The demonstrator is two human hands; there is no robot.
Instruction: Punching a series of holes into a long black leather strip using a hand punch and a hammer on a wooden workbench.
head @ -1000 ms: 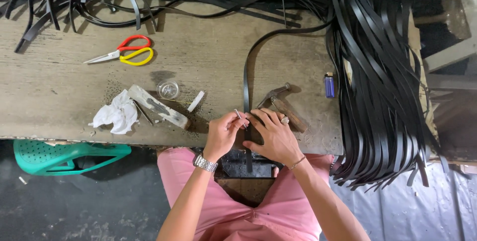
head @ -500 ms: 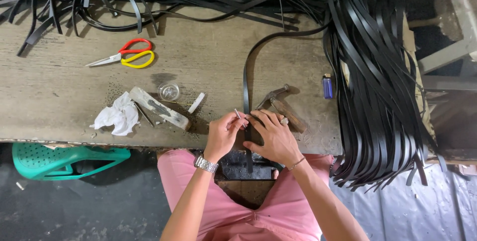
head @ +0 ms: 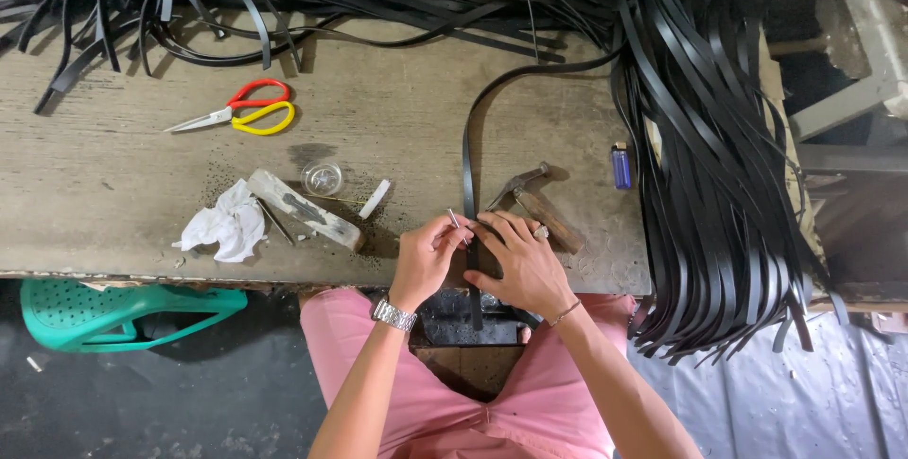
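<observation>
Red-and-yellow-handled scissors (head: 238, 111) lie at the upper left of the worn wooden table (head: 113, 185), and below them, near the table's front edge, sit a crumpled white cloth (head: 225, 225), a wooden block (head: 305, 210) and a small clear round dish (head: 323, 177). A blue lighter (head: 620, 166) lies right of centre beside a heap of black straps (head: 719, 166) draping over the table's right end. A green plastic stool (head: 123, 312) stands on the floor at the lower left.

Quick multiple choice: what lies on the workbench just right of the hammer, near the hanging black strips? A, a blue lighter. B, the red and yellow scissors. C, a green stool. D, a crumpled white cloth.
A: the small blue lighter lies to the right of the hammer, beside the black strips draped over the bench edge; the scissors and the white cloth lie far to the left.
</observation>
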